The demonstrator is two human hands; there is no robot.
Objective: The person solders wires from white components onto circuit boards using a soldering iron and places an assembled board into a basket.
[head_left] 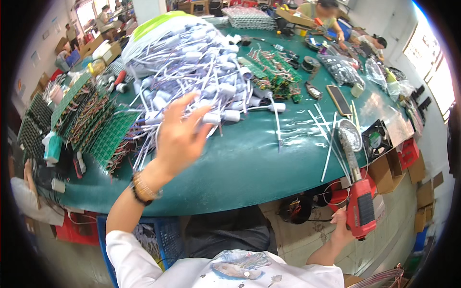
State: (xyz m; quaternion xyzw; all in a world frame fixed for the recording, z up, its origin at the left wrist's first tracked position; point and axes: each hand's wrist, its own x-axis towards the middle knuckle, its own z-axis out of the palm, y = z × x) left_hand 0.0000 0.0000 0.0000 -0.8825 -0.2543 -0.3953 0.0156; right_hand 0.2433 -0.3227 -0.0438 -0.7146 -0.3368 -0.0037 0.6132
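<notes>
My left hand [181, 137] reaches over the near edge of a big heap of white cylindrical plastic parts with cable tails [192, 62]. Its fingers are spread and slightly blurred, and I see nothing held in them. At the right, my right hand [342, 229] grips a red-and-black tool that looks like a heat gun [361, 209]. The tool's metal nozzle [349, 156] points away from me toward a round, shiny metal-looking piece [349, 135] at the table's right side. Thin white sticks or tubes [327, 156] lie just left of the nozzle.
Green circuit boards with wires [91, 120] stand stacked at the left; more boards [273, 72] lie behind the heap. A phone [339, 100] and a black fan [377, 138] are at the right. A blue crate [168, 235] sits below the green table [240, 173]. A person [319, 17] works across it.
</notes>
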